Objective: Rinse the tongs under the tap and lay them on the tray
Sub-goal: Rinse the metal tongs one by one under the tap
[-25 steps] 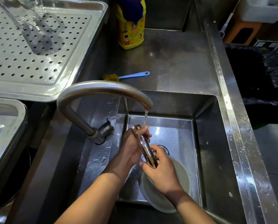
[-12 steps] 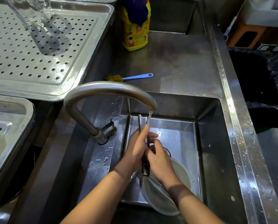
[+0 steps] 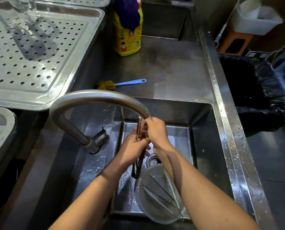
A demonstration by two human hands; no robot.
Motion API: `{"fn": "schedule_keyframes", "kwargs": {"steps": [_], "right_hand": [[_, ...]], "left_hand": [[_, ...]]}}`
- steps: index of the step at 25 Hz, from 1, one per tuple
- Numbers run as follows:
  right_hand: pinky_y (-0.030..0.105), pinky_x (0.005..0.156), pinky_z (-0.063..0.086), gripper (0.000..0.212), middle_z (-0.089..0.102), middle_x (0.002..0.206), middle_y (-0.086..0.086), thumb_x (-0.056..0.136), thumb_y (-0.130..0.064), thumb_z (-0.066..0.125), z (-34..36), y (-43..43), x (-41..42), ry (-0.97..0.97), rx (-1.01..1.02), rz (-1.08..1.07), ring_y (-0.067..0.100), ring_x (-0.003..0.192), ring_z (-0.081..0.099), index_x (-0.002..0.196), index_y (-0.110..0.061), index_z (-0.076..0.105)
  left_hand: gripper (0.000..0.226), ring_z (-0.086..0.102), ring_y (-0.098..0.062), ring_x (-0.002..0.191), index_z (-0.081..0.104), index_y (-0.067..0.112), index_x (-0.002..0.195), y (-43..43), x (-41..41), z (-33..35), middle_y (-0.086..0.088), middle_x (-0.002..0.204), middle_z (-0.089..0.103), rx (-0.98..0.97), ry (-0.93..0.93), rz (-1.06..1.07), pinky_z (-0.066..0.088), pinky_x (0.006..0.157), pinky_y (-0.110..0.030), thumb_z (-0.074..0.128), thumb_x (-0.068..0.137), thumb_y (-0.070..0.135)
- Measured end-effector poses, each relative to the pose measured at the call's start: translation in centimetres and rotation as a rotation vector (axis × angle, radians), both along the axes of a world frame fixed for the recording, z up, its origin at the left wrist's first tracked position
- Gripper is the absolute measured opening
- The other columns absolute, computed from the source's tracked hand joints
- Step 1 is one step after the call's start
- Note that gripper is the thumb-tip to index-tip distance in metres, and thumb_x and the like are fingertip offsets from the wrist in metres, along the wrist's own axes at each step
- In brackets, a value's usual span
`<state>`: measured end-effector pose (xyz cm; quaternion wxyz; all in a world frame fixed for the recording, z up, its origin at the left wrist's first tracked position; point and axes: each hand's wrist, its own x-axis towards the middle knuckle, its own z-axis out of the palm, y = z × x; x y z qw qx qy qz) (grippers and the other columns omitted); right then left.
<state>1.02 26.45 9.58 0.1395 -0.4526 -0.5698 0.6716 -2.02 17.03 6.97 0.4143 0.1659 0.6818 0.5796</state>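
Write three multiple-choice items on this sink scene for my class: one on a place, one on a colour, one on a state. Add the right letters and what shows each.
1. Where does the blue-handled brush lie?
A) on a wall hook
B) on the steel counter
C) on the floor

2. What colour is the body of the bottle?
A) yellow
B) green
C) white

3. How are the tongs held?
A) by one hand only
B) by nobody
C) by both hands

Key:
1 B: the brush lies flat on the counter behind the sink.
2 A: the plastic of the bottle is plainly yellow.
3 C: the left hand and the right hand both grip them just below the spout of the tap.
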Motion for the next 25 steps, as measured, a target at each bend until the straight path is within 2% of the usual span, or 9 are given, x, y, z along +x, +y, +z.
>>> {"fn": "schedule_keyframes", "kwargs": {"steps": [6, 8, 10, 11, 13, 16, 19, 22, 25], "right_hand": [[0.037, 0.095, 0.050, 0.005, 0.063, 0.111, -0.010, 0.093, -0.049, 0.050, -1.2, -3.1, 2.8, -0.058, 0.110, 0.299, 0.011, 0.106, 0.062, 0.095, -0.046, 0.054], [0.039, 0.102, 0.047, 0.039, 0.060, 0.126, -0.008, 0.084, -0.068, 0.053, -0.5, -2.5, 2.5, 0.007, 0.068, 0.298, 0.008, 0.116, 0.058, 0.116, -0.044, 0.056], [0.032, 0.107, 0.041, 0.082, 0.052, 0.139, -0.007, 0.071, -0.076, 0.063, 0.0, -2.5, 2.2, 0.011, 0.207, 0.330, 0.007, 0.125, 0.051, 0.139, -0.033, 0.046], [0.026, 0.102, 0.043, 0.082, 0.054, 0.133, -0.007, 0.068, -0.074, 0.067, -0.1, -2.6, 1.9, -0.010, 0.314, 0.322, 0.006, 0.120, 0.052, 0.135, -0.030, 0.049], [0.028, 0.080, 0.050, 0.037, 0.065, 0.100, -0.006, 0.077, -0.056, 0.070, 0.5, -1.9, 1.3, -0.005, 0.369, 0.180, 0.009, 0.090, 0.063, 0.103, -0.031, 0.062], [0.037, 0.068, 0.058, 0.006, 0.065, 0.078, 0.000, 0.093, -0.033, 0.063, 1.4, 0.5, -0.1, 0.198, 0.068, -0.086, 0.020, 0.066, 0.068, 0.092, -0.028, 0.060], [0.045, 0.086, 0.060, 0.046, 0.069, 0.100, 0.002, 0.087, -0.029, 0.070, 0.6, 0.1, -0.4, 0.179, 0.037, 0.064, 0.023, 0.087, 0.073, 0.129, -0.025, 0.050], [0.042, 0.074, 0.063, 0.061, 0.075, 0.097, 0.004, 0.070, -0.045, 0.083, -0.8, -1.3, 0.8, 0.070, -0.061, 0.232, 0.024, 0.086, 0.075, 0.119, -0.024, 0.055], [0.034, 0.056, 0.062, 0.017, 0.072, 0.074, 0.007, 0.091, -0.022, 0.070, -0.6, 0.5, 1.0, 0.276, -0.406, 0.158, 0.020, 0.060, 0.070, 0.100, -0.011, 0.061]], "left_hand": [[0.033, 0.064, 0.002, 0.066, 0.063, 0.025, 0.073, -0.5, -0.3, -0.8, 0.008, 0.060, 0.067, -0.085, 0.170, 0.054, 0.044, 0.056, -0.006, 0.053, 0.094, 0.002], [0.017, 0.064, 0.005, 0.074, 0.068, 0.023, 0.083, -0.6, 0.1, -0.8, 0.017, 0.076, 0.073, -0.065, 0.207, 0.087, 0.048, 0.067, -0.010, 0.053, 0.091, 0.020], [0.035, 0.059, -0.005, 0.100, 0.065, 0.010, 0.119, -0.8, 0.5, -1.3, 0.011, 0.115, 0.063, -0.088, 0.313, 0.080, 0.048, 0.085, -0.019, 0.049, 0.092, 0.025], [0.041, 0.058, -0.008, 0.105, 0.058, 0.008, 0.131, -0.8, 0.6, -1.2, 0.008, 0.123, 0.057, -0.124, 0.367, 0.091, 0.049, 0.087, -0.021, 0.052, 0.093, 0.022], [0.040, 0.065, -0.005, 0.087, 0.062, 0.024, 0.121, -0.4, 0.9, -0.5, 0.006, 0.108, 0.067, -0.102, 0.365, 0.077, 0.053, 0.071, -0.024, 0.060, 0.082, 0.024], [0.031, 0.055, -0.016, 0.050, 0.059, 0.025, 0.093, -0.2, 1.2, -0.2, -0.001, 0.067, 0.059, -0.079, 0.152, -0.018, 0.043, 0.046, -0.030, 0.063, 0.064, 0.036], [0.032, 0.039, -0.018, 0.038, 0.053, 0.004, 0.079, -1.2, 1.4, -0.9, -0.005, 0.051, 0.043, -0.102, 0.061, -0.010, 0.031, 0.040, -0.027, 0.064, 0.067, 0.032], [0.016, 0.030, -0.016, 0.030, 0.049, 0.012, 0.058, -2.5, 0.4, -0.7, -0.005, 0.044, 0.034, 0.012, -0.393, -0.081, 0.024, 0.039, -0.018, 0.060, 0.059, 0.023], [0.021, 0.038, -0.015, 0.036, 0.065, 0.005, 0.089, -3.8, -0.8, -0.6, -0.008, 0.055, 0.047, 0.189, -0.818, -0.236, 0.031, 0.040, -0.017, 0.060, 0.076, 0.020]]}}
